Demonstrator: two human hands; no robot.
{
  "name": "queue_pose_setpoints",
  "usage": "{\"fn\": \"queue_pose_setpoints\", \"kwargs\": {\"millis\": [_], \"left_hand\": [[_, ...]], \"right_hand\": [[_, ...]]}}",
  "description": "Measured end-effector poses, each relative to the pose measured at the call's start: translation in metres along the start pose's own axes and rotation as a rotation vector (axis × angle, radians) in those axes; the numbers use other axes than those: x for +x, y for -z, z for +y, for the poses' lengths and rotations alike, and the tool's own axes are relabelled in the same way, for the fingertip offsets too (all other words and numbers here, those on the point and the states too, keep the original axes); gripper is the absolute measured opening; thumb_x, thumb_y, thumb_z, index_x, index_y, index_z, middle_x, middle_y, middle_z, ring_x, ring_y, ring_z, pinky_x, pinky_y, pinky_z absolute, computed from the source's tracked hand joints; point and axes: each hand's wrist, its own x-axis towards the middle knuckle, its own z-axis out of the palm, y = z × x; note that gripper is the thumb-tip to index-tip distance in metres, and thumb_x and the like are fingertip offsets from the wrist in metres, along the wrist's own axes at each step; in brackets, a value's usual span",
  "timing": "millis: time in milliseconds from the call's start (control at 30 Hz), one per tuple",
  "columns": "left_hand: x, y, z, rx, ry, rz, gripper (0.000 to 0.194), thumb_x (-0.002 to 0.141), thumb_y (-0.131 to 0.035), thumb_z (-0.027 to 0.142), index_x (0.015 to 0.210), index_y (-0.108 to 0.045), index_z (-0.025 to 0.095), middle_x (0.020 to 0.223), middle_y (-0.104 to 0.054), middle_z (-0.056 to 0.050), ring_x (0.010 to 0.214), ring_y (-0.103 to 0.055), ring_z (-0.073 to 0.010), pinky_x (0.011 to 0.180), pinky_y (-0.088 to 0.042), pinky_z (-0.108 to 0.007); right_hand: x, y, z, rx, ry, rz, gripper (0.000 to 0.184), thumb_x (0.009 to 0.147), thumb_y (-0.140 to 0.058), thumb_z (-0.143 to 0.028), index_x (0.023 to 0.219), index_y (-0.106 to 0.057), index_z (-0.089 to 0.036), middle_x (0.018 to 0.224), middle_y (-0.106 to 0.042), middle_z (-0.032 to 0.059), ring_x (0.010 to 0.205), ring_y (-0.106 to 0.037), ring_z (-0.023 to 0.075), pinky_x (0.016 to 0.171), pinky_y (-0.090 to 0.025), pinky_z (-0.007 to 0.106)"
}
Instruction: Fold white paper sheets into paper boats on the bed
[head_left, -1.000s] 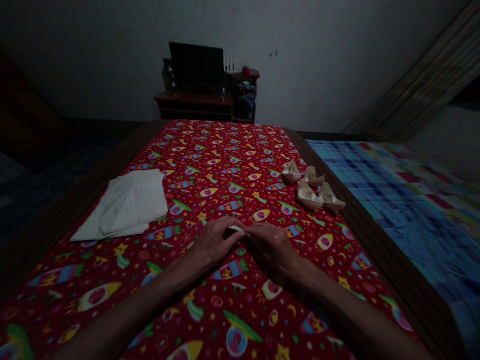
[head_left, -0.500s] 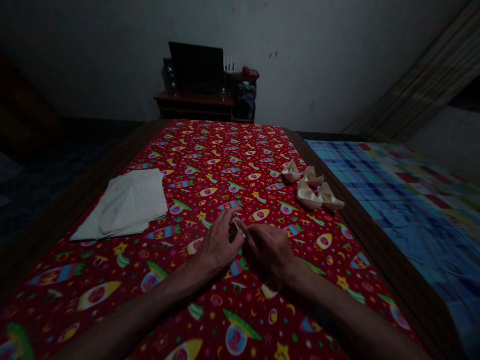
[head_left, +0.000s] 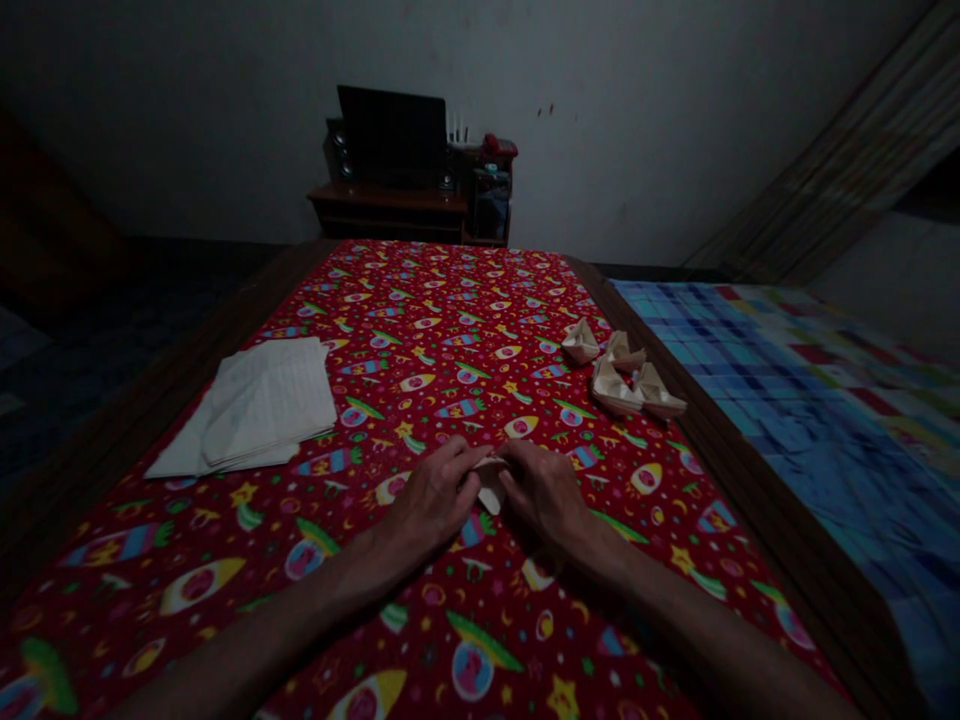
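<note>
Left hand [head_left: 439, 490] and right hand [head_left: 551, 492] pinch a folded paper [head_left: 491, 494], partly hidden by fingers (shape unclear); its pale end now pokes out lower than before

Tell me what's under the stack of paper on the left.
The paper stack appears to rest on the red patterned cloth, which shows along the stack's right and near edges. What lies directly beneath is covered and can't be seen.

Bare forearms [head_left: 262, 628], bare hands [head_left: 433, 492]
</note>
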Motion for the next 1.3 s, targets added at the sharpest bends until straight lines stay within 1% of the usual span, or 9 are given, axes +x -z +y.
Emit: {"fn": "queue_pose_setpoints", "kwargs": {"millis": [200, 333, 467, 600, 667, 767, 967, 1067, 1300], "left_hand": [[-0.007, 0.005, -0.004, 0.061, 0.007, -0.051, 0.040, 0.083, -0.043, 0.005, 0.116, -0.054, 0.024, 0.095, -0.052, -0.002, 0.085, -0.056, -0.0145, 0.077, -0.048, -0.026], [-0.012, 0.011, 0.000, 0.094, -0.040, -0.094, 0.038, 0.087, -0.041, 0.006, 0.121, -0.047, 0.023, 0.102, -0.053, -0.004, 0.090, -0.054, -0.0162, 0.080, -0.047, -0.029], [-0.014, 0.015, 0.004, 0.195, -0.113, -0.103, 0.017, 0.093, -0.039, 0.016, 0.099, -0.055, 0.019, 0.091, -0.056, -0.005, 0.087, -0.053, -0.0183, 0.077, -0.046, -0.031], [-0.015, 0.017, 0.002, 0.221, -0.188, -0.137, 0.017, 0.094, -0.041, 0.018, 0.089, -0.057, 0.017, 0.087, -0.059, -0.005, 0.082, -0.053, -0.0176, 0.072, -0.045, -0.030], [-0.016, 0.018, 0.000, 0.218, -0.212, -0.146, 0.018, 0.094, -0.041, 0.019, 0.090, -0.059, 0.016, 0.088, -0.060, -0.006, 0.082, -0.053, -0.0177, 0.071, -0.045, -0.030], [-0.016, 0.018, -0.003, 0.169, -0.214, -0.157, 0.019, 0.094, -0.042, 0.021, 0.092, -0.061, 0.017, 0.090, -0.061, -0.006, 0.084, -0.055, -0.0173, 0.072, -0.046, -0.029], [-0.012, 0.016, -0.003, -0.087, -0.002, -0.114, 0.012, 0.089, -0.052, 0.019, 0.086, -0.063, 0.017, 0.088, -0.059, -0.003, 0.081, -0.057, -0.0137, 0.071, -0.047, -0.024], [-0.009, 0.016, -0.001, -0.116, 0.102, -0.066, 0.010, 0.085, -0.057, 0.017, 0.076, -0.062, 0.017, 0.081, -0.057, -0.001, 0.075, -0.056, -0.0127, 0.067, -0.046, -0.024], [-0.005, 0.016, -0.003, -0.169, 0.173, -0.032, 0.010, 0.074, -0.068, 0.013, 0.065, -0.064, 0.016, 0.082, -0.054, 0.000, 0.075, -0.057, -0.0124, 0.066, -0.046, -0.023]], "right_hand": [[-0.009, -0.002, 0.008, -0.209, 0.163, -0.010, 0.009, 0.081, -0.054, -0.015, 0.086, -0.060, -0.019, 0.072, -0.061, 0.0017, 0.062, -0.053, 0.0135, 0.053, -0.034, 0.023], [-0.015, -0.001, 0.008, -0.395, 0.343, -0.029, 0.018, 0.085, -0.052, -0.016, 0.101, -0.060, -0.015, 0.081, -0.061, 0.0070, 0.070, -0.051, 0.0175, 0.056, -0.038, 0.027], [-0.018, 0.003, 0.008, -0.438, 0.390, -0.080, 0.029, 0.086, -0.051, -0.013, 0.115, -0.056, -0.012, 0.089, -0.059, 0.0114, 0.079, -0.049, 0.0211, 0.061, -0.042, 0.031], [-0.019, 0.006, 0.011, -0.358, 0.423, -0.088, 0.026, 0.089, -0.048, -0.015, 0.114, -0.057, -0.015, 0.093, -0.058, 0.0111, 0.080, -0.049, 0.0203, 0.066, -0.043, 0.033], [-0.021, 0.006, 0.013, -0.262, 0.402, -0.067, 0.021, 0.091, -0.046, -0.018, 0.106, -0.060, -0.018, 0.087, -0.058, 0.0079, 0.076, -0.049, 0.0181, 0.065, -0.043, 0.030], [-0.023, 0.004, 0.017, -0.078, 0.255, -0.050, 0.020, 0.092, -0.046, -0.023, 0.088, -0.065, -0.020, 0.074, -0.055, 0.0029, 0.065, -0.048, 0.0140, 0.056, -0.038, 0.025], [-0.016, 0.007, 0.015, 0.142, 0.088, -0.077, 0.018, 0.088, -0.055, -0.027, 0.078, -0.067, -0.018, 0.070, -0.056, 0.0008, 0.059, -0.051, 0.0102, 0.051, -0.036, 0.020], [-0.014, 0.010, 0.011, 0.162, 0.032, -0.093, 0.018, 0.088, -0.054, -0.027, 0.077, -0.066, -0.018, 0.068, -0.056, 0.0005, 0.059, -0.051, 0.0109, 0.052, -0.035, 0.021], [-0.018, 0.008, 0.007, 0.071, 0.012, -0.096, 0.025, 0.090, -0.050, -0.028, 0.070, -0.060, -0.018, 0.068, -0.052, 0.0001, 0.058, -0.046, 0.0103, 0.053, -0.031, 0.022]]}}
